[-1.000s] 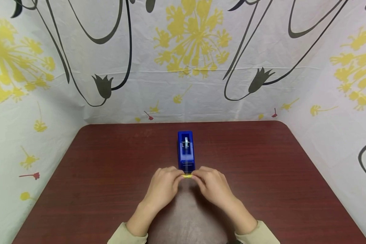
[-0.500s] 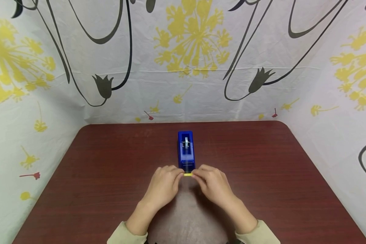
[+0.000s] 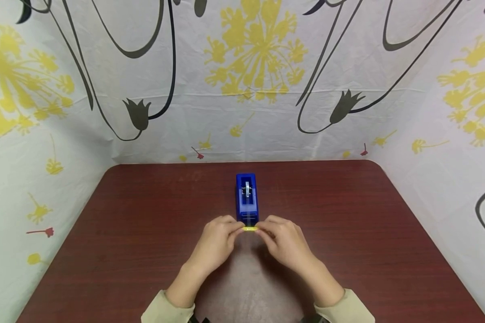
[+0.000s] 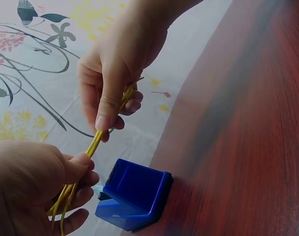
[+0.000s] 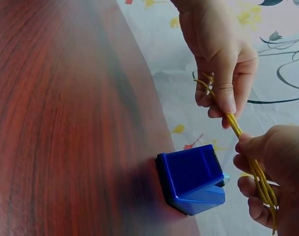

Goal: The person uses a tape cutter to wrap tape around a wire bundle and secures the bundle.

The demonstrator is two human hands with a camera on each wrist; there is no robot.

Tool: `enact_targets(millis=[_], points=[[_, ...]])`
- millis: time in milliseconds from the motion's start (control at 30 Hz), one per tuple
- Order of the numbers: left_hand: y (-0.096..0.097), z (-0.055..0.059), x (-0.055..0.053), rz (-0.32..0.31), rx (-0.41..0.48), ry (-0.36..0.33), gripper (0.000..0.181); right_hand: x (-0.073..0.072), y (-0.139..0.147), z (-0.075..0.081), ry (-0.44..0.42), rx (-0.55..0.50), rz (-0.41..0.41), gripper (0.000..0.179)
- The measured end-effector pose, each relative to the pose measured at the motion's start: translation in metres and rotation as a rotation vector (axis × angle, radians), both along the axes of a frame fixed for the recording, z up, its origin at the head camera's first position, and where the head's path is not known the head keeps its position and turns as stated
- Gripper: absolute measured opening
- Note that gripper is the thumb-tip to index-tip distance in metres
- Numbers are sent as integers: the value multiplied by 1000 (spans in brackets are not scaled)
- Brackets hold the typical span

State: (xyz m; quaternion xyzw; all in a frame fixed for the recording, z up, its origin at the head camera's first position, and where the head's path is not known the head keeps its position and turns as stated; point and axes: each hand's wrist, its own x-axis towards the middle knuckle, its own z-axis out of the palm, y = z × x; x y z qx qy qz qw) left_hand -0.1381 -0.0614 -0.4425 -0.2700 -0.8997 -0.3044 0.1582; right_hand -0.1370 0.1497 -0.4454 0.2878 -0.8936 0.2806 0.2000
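Note:
Both hands pinch a small bundle of thin yellow strands (image 3: 249, 229) between thumbs and fingertips, the left hand (image 3: 217, 237) at one end, the right hand (image 3: 284, 240) at the other. A short stretch shows between them; in the right wrist view the loose ends of the strands (image 5: 264, 189) hang out beyond the right hand's fingers. Just beyond the hands stands a blue tape dispenser (image 3: 248, 208), its toothed cutting edge (image 4: 111, 173) facing them. It holds a roll of clear tape (image 3: 247, 188). The bundle lies close in front of the dispenser's near end.
The dispenser stands on a dark red-brown wooden table (image 3: 153, 215). A white sheet (image 3: 266, 130) printed with yellow and grey flowers hangs behind the table and along both sides.
Both hands, with the yellow strands between them, have moved slightly forward toward the dispenser. The dispenser has stayed in place.

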Motion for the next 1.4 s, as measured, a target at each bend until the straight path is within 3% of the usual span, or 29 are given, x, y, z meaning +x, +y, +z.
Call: enact_targets(millis=[200,433,733,867,1167,1400], points=[[0,-2,-2,-2,54,33,12,-1,-1,4,-26,14,1,8],[0,-4,-3,6,71,45,11,-5,-5,9,-21,113,7,6],[-1,1,-1,70,-82,96,10,-6,-7,7,44,109,27,5],[0,3,-1,74,-120,84,13,-6,-6,6,64,101,27,7],[0,3,-3,71,-125,85,10,-7,-6,6,105,89,21,9],[2,3,-2,69,-89,63,9,-6,-7,6,85,85,12,11]])
